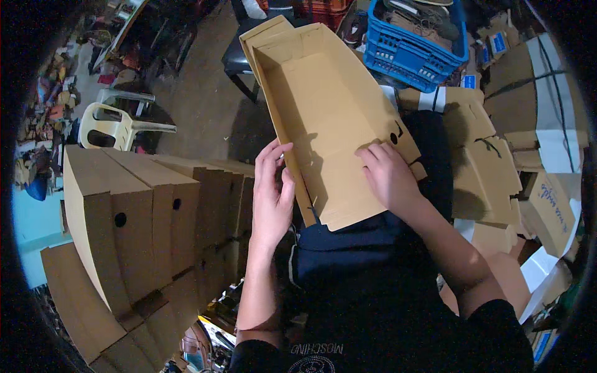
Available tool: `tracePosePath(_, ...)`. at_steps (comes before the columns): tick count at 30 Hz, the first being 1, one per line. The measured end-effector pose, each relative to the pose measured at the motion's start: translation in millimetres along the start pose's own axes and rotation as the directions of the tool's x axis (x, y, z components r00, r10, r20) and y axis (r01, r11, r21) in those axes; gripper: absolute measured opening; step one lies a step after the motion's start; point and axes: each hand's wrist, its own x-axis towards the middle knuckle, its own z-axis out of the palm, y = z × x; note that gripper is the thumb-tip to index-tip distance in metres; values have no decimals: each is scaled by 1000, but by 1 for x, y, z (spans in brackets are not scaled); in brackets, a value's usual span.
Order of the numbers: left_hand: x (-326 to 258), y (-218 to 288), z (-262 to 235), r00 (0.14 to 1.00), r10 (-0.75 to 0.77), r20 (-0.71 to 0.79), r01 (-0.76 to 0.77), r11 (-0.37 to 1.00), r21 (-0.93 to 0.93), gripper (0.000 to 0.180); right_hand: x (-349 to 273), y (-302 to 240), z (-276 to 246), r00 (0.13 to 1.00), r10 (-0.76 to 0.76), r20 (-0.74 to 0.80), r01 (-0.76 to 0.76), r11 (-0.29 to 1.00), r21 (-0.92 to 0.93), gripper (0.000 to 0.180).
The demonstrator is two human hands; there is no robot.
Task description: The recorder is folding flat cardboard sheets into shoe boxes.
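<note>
Cluttered workroom, brownish floor (205, 81) up top, and an open-topped cardboard box (336, 81) lying across the person's lap (348, 239). Left hand (272, 193) is half-open at its left wall, thumb apart from the fingers; right hand (390, 177) reaches inside with bent fingers, can't tell if they're gripping. Blue plastic crate (404, 63) holds shoe-like items (416, 28), stacked cardboard boxes (134, 224) sit left near a cream plastic stool (127, 129)

Open box (329, 93) on the lap (336, 245), passable from above and over its near edge; left wall (273, 93) and stacked boxes (134, 217) obstruct leftward.
</note>
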Motion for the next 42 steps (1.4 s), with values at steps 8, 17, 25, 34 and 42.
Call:
tracePosePath(8, -2, -7, -5, 1000, -27, -12, 26, 998, -55, 46, 9, -17, -60, 955, -70, -290, 116, 983, 145, 16)
tracePosePath(17, -13, -7, 1, 999, 32, -39, -33, 999, -14, 43, 94, -19, -158, 863, -294, -411, 320, 947, -4, 22)
tracePosePath(25, -35, -2, 8, 998, 57, -9, -58, 997, -45, 42, 235, 37, 9, 945, -25, 327, 119, 955, -272, 40)
tracePosePath(34, -43, -1, -4, 999, -22, -45, 15, 990, -142, 42, 243, 73, 69, 883, 16, 468, 116, 961, -252, 39)
tracePosePath(42, -38, -13, 3, 995, 83, -50, -85, 996, -40, 43, 242, 108, 92, 983, -63, 174, 98, 974, -202, 41)
